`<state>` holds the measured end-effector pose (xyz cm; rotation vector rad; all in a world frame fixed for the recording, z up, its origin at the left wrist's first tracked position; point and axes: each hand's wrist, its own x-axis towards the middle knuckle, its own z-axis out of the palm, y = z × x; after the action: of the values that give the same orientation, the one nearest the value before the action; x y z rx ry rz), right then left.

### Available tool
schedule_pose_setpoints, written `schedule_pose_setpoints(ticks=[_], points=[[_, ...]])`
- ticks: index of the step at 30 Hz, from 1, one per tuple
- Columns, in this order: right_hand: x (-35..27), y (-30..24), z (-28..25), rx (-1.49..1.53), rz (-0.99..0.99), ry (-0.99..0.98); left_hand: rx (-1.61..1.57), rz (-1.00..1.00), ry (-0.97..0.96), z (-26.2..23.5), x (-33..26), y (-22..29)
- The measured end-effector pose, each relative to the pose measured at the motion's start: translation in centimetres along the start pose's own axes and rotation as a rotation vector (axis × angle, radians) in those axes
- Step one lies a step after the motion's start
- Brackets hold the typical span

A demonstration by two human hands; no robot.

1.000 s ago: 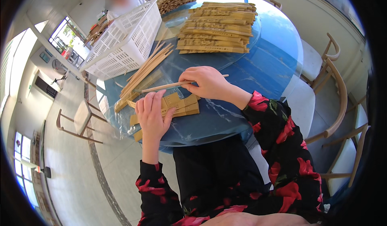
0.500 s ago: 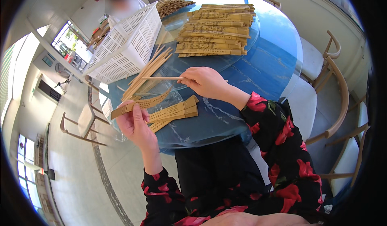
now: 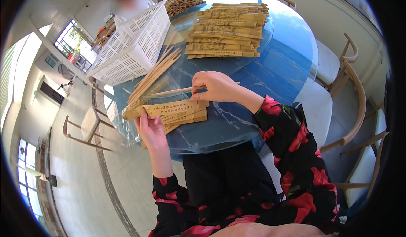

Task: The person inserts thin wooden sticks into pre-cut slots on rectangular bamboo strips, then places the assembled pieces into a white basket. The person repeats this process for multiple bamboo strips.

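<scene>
My left hand pinches a tan printed paper chopstick sleeve near its left end, thumb on top. The sleeve lies nearly level over several more flat sleeves at the table's near edge. Closed around pale wooden chopsticks, my right hand is just above the sleeve's right end. Whether it is one stick or a pair I cannot tell. The sticks point left, above the sleeve and apart from its mouth; their other end shows behind my hand. Loose chopsticks lie beyond, partly over clear plastic film.
A white slotted plastic basket stands at the left of the round blue table. Farther back lie a stack of tan sleeves and a heap of chopsticks. A person is behind the basket. Wooden chairs flank the table.
My left hand has moved slightly right and down, and its curled sleeve now lies straighter, reaching toward my right hand. The chopsticks have tilted, their left ends lower.
</scene>
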<state>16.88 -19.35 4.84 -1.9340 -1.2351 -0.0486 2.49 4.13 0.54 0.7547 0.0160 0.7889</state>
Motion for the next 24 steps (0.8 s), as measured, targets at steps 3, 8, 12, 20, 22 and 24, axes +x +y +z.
schedule_pose_setpoints(ticks=[3,8,12,20,22,24], points=[[0.2,-0.2,0.2,0.104,0.078,-0.1,-0.023,0.025,0.015,-0.4,0.4,-0.2],[0.2,0.3,0.0,0.166,0.137,-0.202,-0.026,0.025,0.049,-0.2,0.5,-1.2],[0.0,-0.2,0.1,0.277,0.119,-0.21,0.084,-0.185,-0.083,2.1,-1.7,-1.4],[0.0,-0.7,0.2,0.421,0.12,-0.254,0.471,-0.233,-0.292,4.1,-4.0,-2.7],[-0.1,-0.8,0.0,0.518,0.193,-0.24,0.455,-0.178,-0.284,3.3,-3.4,-2.4],[-0.1,-0.9,-0.1,0.572,0.244,-0.245,0.373,-0.189,-0.306,2.8,-3.3,-2.0]])
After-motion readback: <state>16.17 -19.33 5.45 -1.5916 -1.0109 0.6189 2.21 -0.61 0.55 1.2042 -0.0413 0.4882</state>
